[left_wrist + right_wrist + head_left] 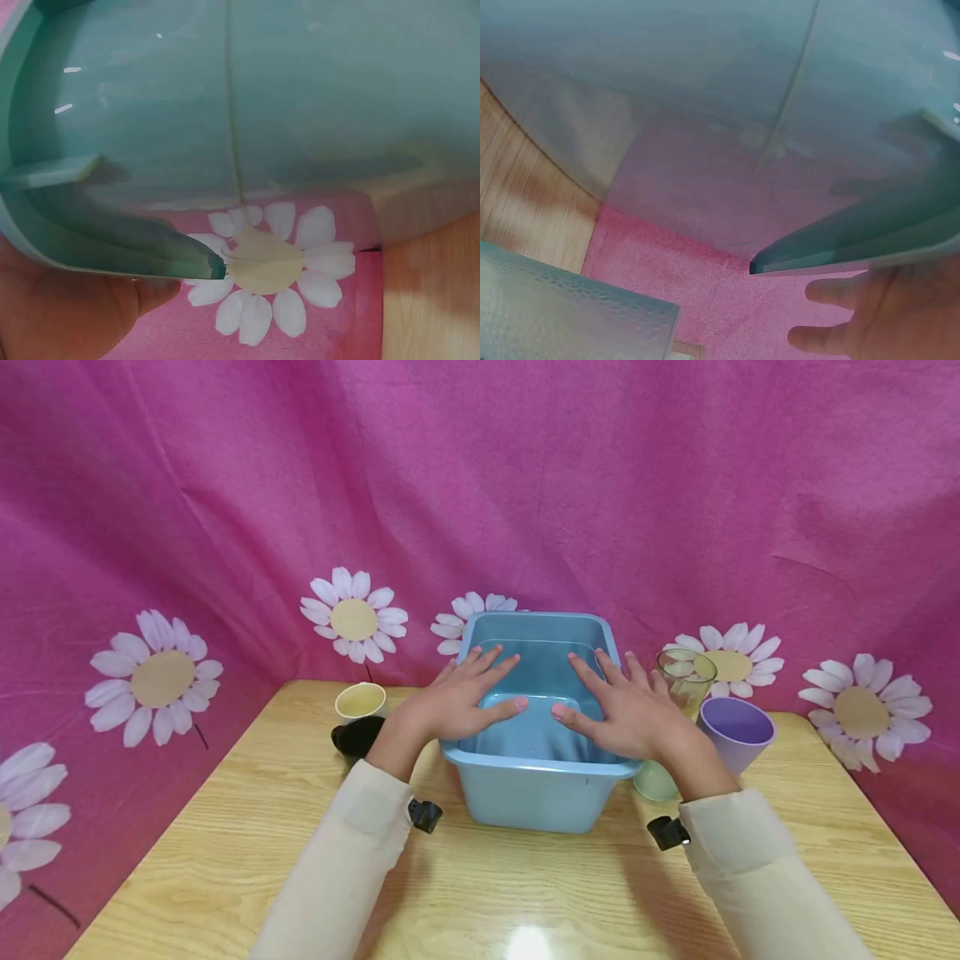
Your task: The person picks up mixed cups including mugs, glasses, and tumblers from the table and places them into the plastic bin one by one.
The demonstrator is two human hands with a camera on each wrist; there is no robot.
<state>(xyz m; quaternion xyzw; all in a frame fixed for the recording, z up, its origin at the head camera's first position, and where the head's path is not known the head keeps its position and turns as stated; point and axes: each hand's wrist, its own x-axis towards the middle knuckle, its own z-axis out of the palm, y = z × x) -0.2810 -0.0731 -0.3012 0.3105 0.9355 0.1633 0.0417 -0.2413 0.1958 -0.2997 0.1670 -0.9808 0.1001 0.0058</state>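
A light blue plastic tub [532,797] stands on the table, its inside visible and bare. Over its left side is my left hand [468,697], fingers straight and spread. My right hand [626,710] is spread the same way over the right side, and both thumbs point inward. In the left wrist view, part of the left hand [67,315] shows right at the tub's rim, beside the tub's outer wall [315,97]. Fingers of the right hand [900,315] extend just by the rim in the right wrist view. Neither hand grips anything.
Left of the tub stand a pale cup with a yellow inside [362,702] and a black cup [357,739]. To the right are a tall see-through glass [686,681], partly behind the right hand, and a purple cup [738,731]. A pink flowered cloth [540,485] hangs behind the wooden table [480,893].
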